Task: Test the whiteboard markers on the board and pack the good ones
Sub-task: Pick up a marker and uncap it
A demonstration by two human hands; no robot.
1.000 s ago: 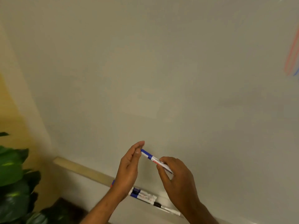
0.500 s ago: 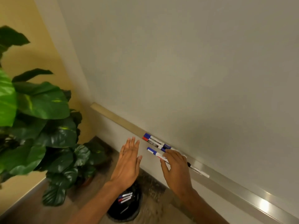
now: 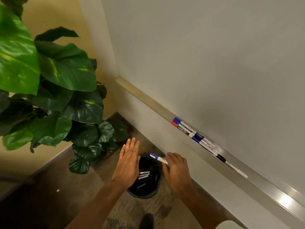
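My right hand [image 3: 177, 171] pinches a white marker with a blue cap [image 3: 158, 157], held level above a black round bin [image 3: 145, 189] on the floor. Several markers [image 3: 144, 175] lie inside the bin. My left hand [image 3: 127, 162] hovers flat and open over the bin's left side, fingers straight, holding nothing. Several more markers [image 3: 194, 135], with blue, red and black caps, lie in the metal tray [image 3: 264, 187] under the whiteboard [image 3: 214, 55].
A large leafy plant [image 3: 49, 80] fills the left side, close to the bin. A yellow wall [image 3: 49, 19] stands behind it. The floor [image 3: 49, 195] is dark brown. A shoe tip [image 3: 146, 220] shows at the bottom.
My view dropped from the board to the floor. Both hands came down from the board past the tray to over the bin; the left hand let go of the marker and opened.
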